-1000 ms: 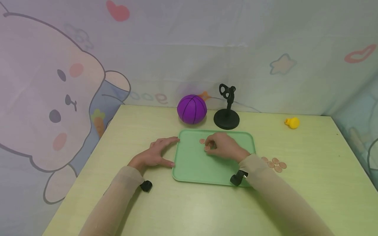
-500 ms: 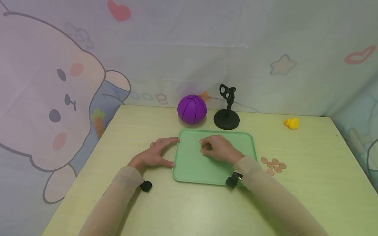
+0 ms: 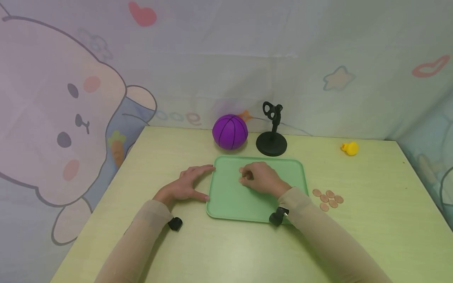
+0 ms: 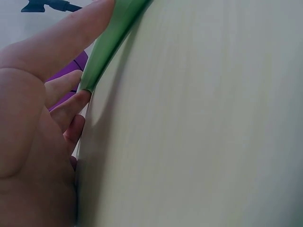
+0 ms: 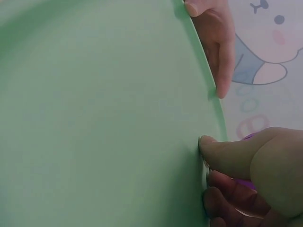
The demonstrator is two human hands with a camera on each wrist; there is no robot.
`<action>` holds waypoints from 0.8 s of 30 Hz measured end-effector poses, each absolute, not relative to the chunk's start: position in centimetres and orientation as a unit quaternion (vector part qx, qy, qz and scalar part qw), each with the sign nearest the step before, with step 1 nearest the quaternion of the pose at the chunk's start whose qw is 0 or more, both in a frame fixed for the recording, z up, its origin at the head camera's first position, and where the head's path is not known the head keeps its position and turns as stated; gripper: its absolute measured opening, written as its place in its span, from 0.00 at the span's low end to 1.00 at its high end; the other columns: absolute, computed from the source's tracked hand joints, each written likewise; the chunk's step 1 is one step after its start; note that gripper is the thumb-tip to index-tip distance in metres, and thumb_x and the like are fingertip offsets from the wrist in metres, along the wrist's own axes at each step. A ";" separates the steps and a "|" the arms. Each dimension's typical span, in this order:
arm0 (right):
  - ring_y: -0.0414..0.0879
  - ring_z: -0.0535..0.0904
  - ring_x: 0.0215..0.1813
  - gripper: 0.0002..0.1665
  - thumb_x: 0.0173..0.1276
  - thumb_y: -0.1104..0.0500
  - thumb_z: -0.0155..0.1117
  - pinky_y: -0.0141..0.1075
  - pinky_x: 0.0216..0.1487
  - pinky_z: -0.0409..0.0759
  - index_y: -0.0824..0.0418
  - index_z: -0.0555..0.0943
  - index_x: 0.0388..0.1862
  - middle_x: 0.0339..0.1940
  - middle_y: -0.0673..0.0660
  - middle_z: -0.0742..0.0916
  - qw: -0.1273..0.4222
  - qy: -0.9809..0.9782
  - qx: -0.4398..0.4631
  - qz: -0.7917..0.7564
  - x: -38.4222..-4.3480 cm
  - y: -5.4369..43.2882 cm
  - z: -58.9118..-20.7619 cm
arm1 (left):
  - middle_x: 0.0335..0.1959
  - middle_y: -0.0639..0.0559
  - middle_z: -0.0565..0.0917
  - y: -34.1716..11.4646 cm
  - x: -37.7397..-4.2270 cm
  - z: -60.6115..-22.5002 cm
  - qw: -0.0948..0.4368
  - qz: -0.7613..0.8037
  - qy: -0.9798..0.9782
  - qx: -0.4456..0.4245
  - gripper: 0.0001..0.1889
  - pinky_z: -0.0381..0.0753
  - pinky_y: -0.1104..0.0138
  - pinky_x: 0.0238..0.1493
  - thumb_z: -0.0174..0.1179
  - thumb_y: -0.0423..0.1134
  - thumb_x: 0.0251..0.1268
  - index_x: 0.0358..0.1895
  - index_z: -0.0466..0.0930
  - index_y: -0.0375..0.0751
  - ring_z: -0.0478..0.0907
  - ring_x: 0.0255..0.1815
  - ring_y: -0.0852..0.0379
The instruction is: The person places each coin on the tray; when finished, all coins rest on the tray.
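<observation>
A green rectangular tray (image 3: 230, 204) lies on the table. My left hand (image 3: 185, 184) rests at its left edge, thumb and fingertips spread along the rim; in the left wrist view the thumb (image 4: 61, 42) reaches onto the green edge. Over the tray's middle, my right hand (image 3: 263, 179) has its thumb and fingers brought together low at the surface, pinching a copper-coloured coin mostly hidden by them. In the right wrist view a thin edge shows between thumb (image 5: 222, 153) and fingers. Another coin (image 3: 241, 170) lies on the tray, partly behind the fingertips.
Several copper coins (image 3: 324, 198) lie on the table right of the tray. Behind it stand a purple ball (image 3: 230, 132) and a black stand (image 3: 271, 143) with a round base. A small yellow toy (image 3: 350, 148) sits at the back right.
The right hand has shifted slightly left and down over the tray with the coin, then stayed nearly still. Its sleeve uncovered one more coin on the table. The left hand has not moved.
</observation>
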State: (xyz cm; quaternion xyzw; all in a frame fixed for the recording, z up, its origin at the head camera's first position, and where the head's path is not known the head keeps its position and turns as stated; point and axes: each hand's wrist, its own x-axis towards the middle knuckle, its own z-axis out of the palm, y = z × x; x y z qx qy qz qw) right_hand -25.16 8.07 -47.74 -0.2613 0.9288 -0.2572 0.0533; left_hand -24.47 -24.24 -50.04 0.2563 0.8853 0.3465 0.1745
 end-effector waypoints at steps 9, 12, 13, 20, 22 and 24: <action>0.42 0.82 0.39 0.11 0.71 0.50 0.74 0.40 0.43 0.80 0.56 0.87 0.41 0.37 0.48 0.90 0.048 0.927 -0.259 -0.267 -25.2 8.1 -48.0 | 0.85 0.56 0.58 -24.2 -24.5 -50.1 0.171 0.350 0.883 0.261 0.54 0.46 0.40 0.75 0.81 0.55 0.53 0.83 0.59 0.61 0.51 0.81 0.44; 0.41 0.82 0.40 0.14 0.71 0.47 0.74 0.40 0.45 0.81 0.56 0.89 0.44 0.39 0.47 0.90 0.051 0.924 -0.259 -0.275 -25.4 8.4 -48.1 | 0.85 0.56 0.58 -24.2 -24.4 -50.0 0.171 0.348 0.884 0.262 0.54 0.45 0.41 0.75 0.81 0.55 0.53 0.83 0.59 0.61 0.52 0.81 0.44; 0.41 0.83 0.41 0.15 0.71 0.46 0.75 0.41 0.46 0.81 0.56 0.89 0.45 0.39 0.47 0.90 0.052 0.923 -0.259 -0.279 -25.4 8.7 -48.1 | 0.85 0.56 0.58 -24.2 -24.4 -50.0 0.172 0.349 0.883 0.262 0.54 0.45 0.41 0.75 0.81 0.55 0.53 0.83 0.59 0.61 0.52 0.81 0.44; 0.44 0.84 0.41 0.14 0.67 0.51 0.77 0.44 0.49 0.83 0.57 0.89 0.46 0.38 0.50 0.89 0.043 0.919 -0.265 -0.289 -25.7 11.6 -47.6 | 0.84 0.56 0.58 -24.1 -24.4 -49.9 0.175 0.354 0.883 0.256 0.54 0.45 0.41 0.76 0.82 0.55 0.52 0.83 0.60 0.61 0.51 0.81 0.45; 0.43 0.83 0.40 0.14 0.66 0.53 0.77 0.43 0.48 0.82 0.57 0.88 0.47 0.38 0.50 0.88 0.041 0.919 -0.268 -0.286 -25.8 12.8 -47.5 | 0.84 0.56 0.58 -24.1 -24.4 -49.9 0.176 0.354 0.883 0.254 0.54 0.45 0.41 0.75 0.82 0.55 0.52 0.83 0.60 0.61 0.51 0.81 0.45; 0.43 0.83 0.39 0.14 0.66 0.55 0.77 0.43 0.46 0.83 0.59 0.88 0.48 0.38 0.51 0.88 0.041 0.917 -0.269 -0.292 -25.8 14.1 -47.3 | 0.84 0.56 0.59 -24.1 -24.4 -49.9 0.177 0.354 0.883 0.252 0.54 0.46 0.40 0.75 0.82 0.55 0.51 0.83 0.60 0.61 0.51 0.81 0.44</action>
